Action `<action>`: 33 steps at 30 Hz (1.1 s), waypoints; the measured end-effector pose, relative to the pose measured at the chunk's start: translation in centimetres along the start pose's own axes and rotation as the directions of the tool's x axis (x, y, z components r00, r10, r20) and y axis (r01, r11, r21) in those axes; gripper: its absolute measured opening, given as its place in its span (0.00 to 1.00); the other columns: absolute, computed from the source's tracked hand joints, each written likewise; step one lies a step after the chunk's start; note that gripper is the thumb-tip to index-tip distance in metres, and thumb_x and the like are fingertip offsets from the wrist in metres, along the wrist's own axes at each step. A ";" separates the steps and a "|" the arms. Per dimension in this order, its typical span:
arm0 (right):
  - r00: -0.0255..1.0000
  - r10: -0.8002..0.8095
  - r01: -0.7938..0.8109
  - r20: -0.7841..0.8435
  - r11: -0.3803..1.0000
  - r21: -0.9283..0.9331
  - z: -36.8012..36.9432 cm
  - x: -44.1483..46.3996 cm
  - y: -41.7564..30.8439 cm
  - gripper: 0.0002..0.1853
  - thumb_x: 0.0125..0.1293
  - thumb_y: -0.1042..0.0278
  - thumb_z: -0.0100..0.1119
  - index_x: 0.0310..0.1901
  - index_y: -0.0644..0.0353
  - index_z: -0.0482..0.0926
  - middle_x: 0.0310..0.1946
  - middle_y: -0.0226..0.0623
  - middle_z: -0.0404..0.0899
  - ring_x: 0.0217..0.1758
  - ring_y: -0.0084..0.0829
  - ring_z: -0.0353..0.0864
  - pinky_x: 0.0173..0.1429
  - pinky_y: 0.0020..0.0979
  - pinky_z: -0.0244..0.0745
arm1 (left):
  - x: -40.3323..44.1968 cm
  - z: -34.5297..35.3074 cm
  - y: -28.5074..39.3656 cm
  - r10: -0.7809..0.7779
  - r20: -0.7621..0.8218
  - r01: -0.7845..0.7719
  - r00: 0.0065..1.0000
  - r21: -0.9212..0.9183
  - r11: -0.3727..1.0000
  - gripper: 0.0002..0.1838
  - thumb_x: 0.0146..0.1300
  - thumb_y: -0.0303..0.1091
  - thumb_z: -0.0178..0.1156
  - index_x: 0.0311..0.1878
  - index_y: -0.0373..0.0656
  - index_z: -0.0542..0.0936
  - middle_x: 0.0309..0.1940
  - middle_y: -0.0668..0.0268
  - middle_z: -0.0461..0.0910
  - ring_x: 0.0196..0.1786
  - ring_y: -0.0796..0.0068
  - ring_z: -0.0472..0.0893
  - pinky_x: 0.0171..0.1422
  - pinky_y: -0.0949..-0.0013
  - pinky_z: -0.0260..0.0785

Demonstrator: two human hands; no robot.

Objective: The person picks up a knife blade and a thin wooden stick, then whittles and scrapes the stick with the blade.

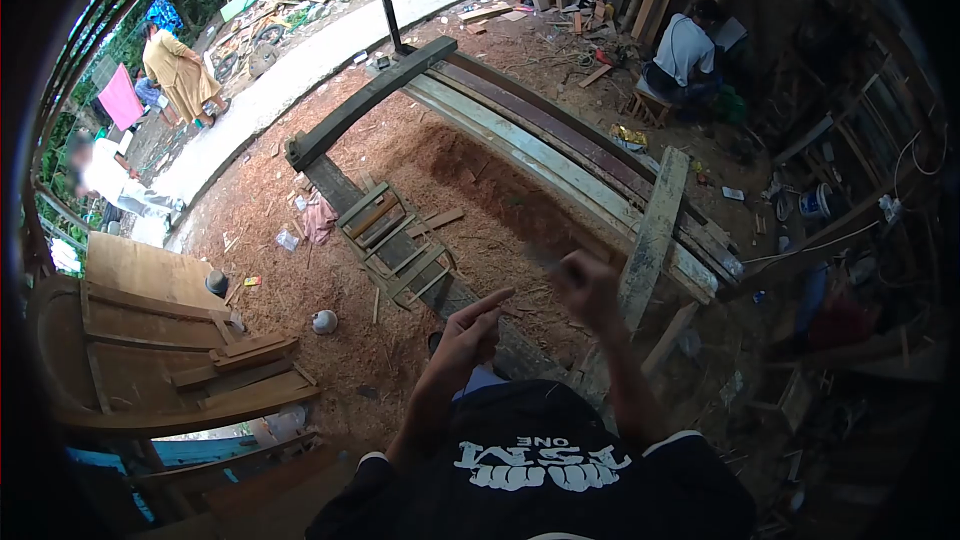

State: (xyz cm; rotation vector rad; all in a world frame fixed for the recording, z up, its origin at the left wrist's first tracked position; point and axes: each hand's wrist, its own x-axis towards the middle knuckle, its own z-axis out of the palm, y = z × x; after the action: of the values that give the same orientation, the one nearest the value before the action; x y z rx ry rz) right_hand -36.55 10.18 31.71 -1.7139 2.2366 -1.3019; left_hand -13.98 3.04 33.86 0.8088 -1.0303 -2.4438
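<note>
Both of my hands are raised in front of my chest, above a dark plank. My left hand (pixel 474 332) has its index finger stretched towards the right and the other fingers curled; nothing can be made out in it. My right hand (pixel 588 290) is closed and blurred, a little higher and to the right, and whatever it may hold is too small to tell. The two hands are apart. Beyond my left hand, a small slatted wooden frame (pixel 397 258) lies on the dark plank (pixel 333 183).
Long boards (pixel 560 162) run diagonally beyond my hands, crossed by a thick beam (pixel 655 230). Wooden panels (pixel 150 280) stand at left. A seated person (pixel 685 55) is at upper right; other people are outside at upper left. Shavings cover the ground.
</note>
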 end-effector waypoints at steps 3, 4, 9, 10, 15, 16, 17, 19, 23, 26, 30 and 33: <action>0.981 0.195 -0.195 0.009 0.981 0.016 -2.2 1.6 0.3 0.20 0.60 0.47 0.72 0.31 0.59 0.81 0.20 0.36 0.79 0.24 0.30 0.83 0.29 0.32 0.74 | 0.1 0.2 0.2 0.048 -0.028 -0.045 0.998 0.090 0.995 0.22 0.77 0.34 0.52 0.71 0.40 0.70 0.23 0.82 0.61 0.22 0.92 0.57 0.24 0.81 0.50; 0.994 0.092 -0.096 0.054 0.992 0.082 -2.1 1.0 -0.6 0.21 0.60 0.47 0.72 0.32 0.59 0.81 0.20 0.36 0.79 0.23 0.31 0.82 0.28 0.32 0.73 | -0.1 0.4 -0.1 0.050 -0.052 -0.044 0.997 0.120 0.992 0.22 0.76 0.34 0.52 0.70 0.40 0.71 0.23 0.82 0.62 0.22 0.92 0.58 0.25 0.81 0.50; 0.978 0.207 -0.206 0.007 0.965 0.162 -0.5 0.3 1.4 0.23 0.66 0.44 0.65 0.34 0.61 0.81 0.22 0.35 0.79 0.26 0.25 0.80 0.31 0.29 0.71 | 1.0 0.9 -0.5 0.253 0.064 -0.254 0.965 0.454 0.854 0.19 0.73 0.26 0.53 0.65 0.40 0.77 0.30 0.78 0.76 0.29 0.88 0.70 0.30 0.78 0.62; 0.926 0.374 -0.355 -0.059 0.911 0.209 -0.7 0.7 2.4 0.24 0.67 0.43 0.64 0.34 0.61 0.81 0.23 0.35 0.80 0.28 0.23 0.81 0.32 0.28 0.72 | 1.0 1.4 -0.4 0.314 0.112 -0.325 0.943 0.514 0.794 0.18 0.72 0.24 0.54 0.64 0.40 0.79 0.32 0.76 0.78 0.31 0.87 0.72 0.31 0.78 0.65; 0.966 0.251 -0.251 0.063 0.846 0.470 -3.2 -0.6 -0.5 0.21 0.67 0.48 0.67 0.40 0.62 0.81 0.30 0.32 0.80 0.28 0.20 0.76 0.31 0.27 0.69 | 1.8 1.4 0.3 0.207 0.122 -0.222 0.971 0.783 0.581 0.18 0.68 0.22 0.57 0.60 0.44 0.82 0.37 0.69 0.84 0.39 0.81 0.78 0.41 0.72 0.70; 0.971 0.215 -0.240 0.106 0.884 0.402 -3.0 -0.9 -0.8 0.20 0.66 0.50 0.68 0.40 0.62 0.81 0.29 0.33 0.80 0.28 0.20 0.76 0.31 0.28 0.69 | 2.4 1.6 0.4 0.156 0.091 -0.161 0.984 0.831 0.532 0.18 0.67 0.22 0.57 0.59 0.45 0.83 0.37 0.67 0.85 0.40 0.79 0.79 0.42 0.71 0.70; 0.972 0.180 -0.222 0.152 0.916 0.334 -2.9 -1.1 -1.0 0.19 0.64 0.52 0.70 0.40 0.62 0.81 0.29 0.33 0.80 0.28 0.20 0.76 0.31 0.28 0.69 | 2.8 2.2 0.6 0.201 0.160 -0.232 0.966 0.882 0.410 0.17 0.66 0.22 0.58 0.56 0.46 0.83 0.37 0.66 0.85 0.41 0.76 0.80 0.45 0.69 0.70; 0.960 0.166 -0.225 0.224 0.936 0.270 -2.8 -2.0 -0.5 0.17 0.62 0.56 0.73 0.39 0.62 0.82 0.28 0.33 0.80 0.28 0.20 0.75 0.31 0.28 0.69 | 3.1 3.2 1.4 0.266 0.306 -0.350 0.914 0.927 0.135 0.14 0.64 0.24 0.60 0.52 0.46 0.85 0.38 0.64 0.85 0.43 0.71 0.82 0.51 0.64 0.69; 0.942 0.213 -0.285 0.261 0.916 0.282 -1.9 -4.2 0.7 0.16 0.62 0.55 0.73 0.38 0.60 0.84 0.27 0.35 0.79 0.27 0.26 0.76 0.32 0.31 0.70 | 4.9 3.0 1.0 0.331 0.446 -0.443 0.831 0.892 -0.091 0.10 0.61 0.29 0.64 0.46 0.48 0.85 0.44 0.65 0.83 0.53 0.67 0.78 0.67 0.53 0.55; 0.899 0.298 -0.399 0.320 0.859 0.321 -1.4 -5.4 1.3 0.14 0.63 0.58 0.71 0.39 0.62 0.84 0.27 0.32 0.80 0.26 0.21 0.73 0.31 0.29 0.67 | 5.3 3.4 0.4 0.355 0.445 -0.386 0.822 0.894 -0.225 0.10 0.63 0.34 0.65 0.48 0.50 0.84 0.61 0.60 0.74 0.68 0.65 0.67 0.77 0.50 0.42; 0.822 0.400 -0.561 0.406 0.694 0.452 -0.8 -5.8 1.0 0.06 0.67 0.70 0.67 0.39 0.63 0.83 0.30 0.25 0.81 0.32 0.13 0.75 0.36 0.24 0.71 | 5.7 4.4 -0.8 0.619 0.283 -0.331 0.733 0.943 -0.039 0.22 0.69 0.37 0.62 0.65 0.51 0.74 0.77 0.52 0.47 0.81 0.53 0.44 0.81 0.47 0.39; 0.818 0.395 -0.575 0.418 0.565 0.591 0.4 -6.9 1.4 0.04 0.69 0.72 0.65 0.40 0.63 0.83 0.32 0.24 0.81 0.35 0.13 0.76 0.40 0.22 0.72 | 7.1 4.1 -1.8 0.710 0.005 -0.383 0.704 0.845 0.374 0.31 0.75 0.37 0.54 0.76 0.45 0.57 0.73 0.48 0.58 0.75 0.56 0.61 0.72 0.51 0.62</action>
State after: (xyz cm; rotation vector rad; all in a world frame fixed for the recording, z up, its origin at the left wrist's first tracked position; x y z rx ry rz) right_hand -34.69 15.62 27.56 -0.8193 1.5614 -1.4162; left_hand -22.20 2.66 32.22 0.8913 -1.9017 -1.0795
